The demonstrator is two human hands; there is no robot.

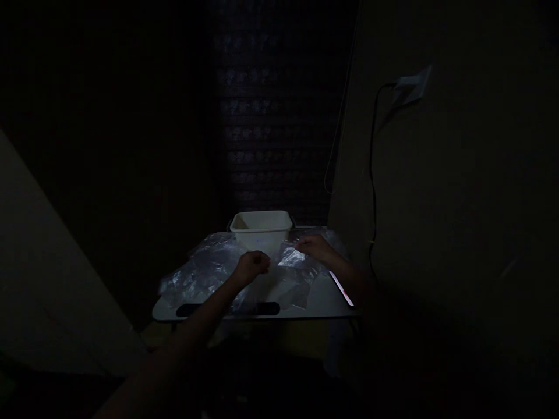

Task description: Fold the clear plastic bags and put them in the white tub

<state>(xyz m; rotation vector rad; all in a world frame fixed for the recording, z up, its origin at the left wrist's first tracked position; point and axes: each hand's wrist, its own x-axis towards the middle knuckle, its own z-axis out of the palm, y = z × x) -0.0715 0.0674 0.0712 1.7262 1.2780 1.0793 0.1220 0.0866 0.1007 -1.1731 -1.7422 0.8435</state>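
right hand (315, 247): pinching a small clear plastic piece (290, 257) by its edge, probably keeping its face free | piece: showing before the cream rectangular plastic tub (262, 240) | left hand (252, 265): curling nearby, any hold unclear

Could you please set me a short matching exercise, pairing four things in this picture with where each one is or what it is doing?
1. Right hand
2. Pale tub
3. Black cable
4. Lit screen

A. Runs down the wall from a plug
B. By the right edge of the table, next to the right forearm
C. Holds a small clear plastic bag
D. Stands toward the far side of the table

Pairs: 1-C, 2-D, 3-A, 4-B
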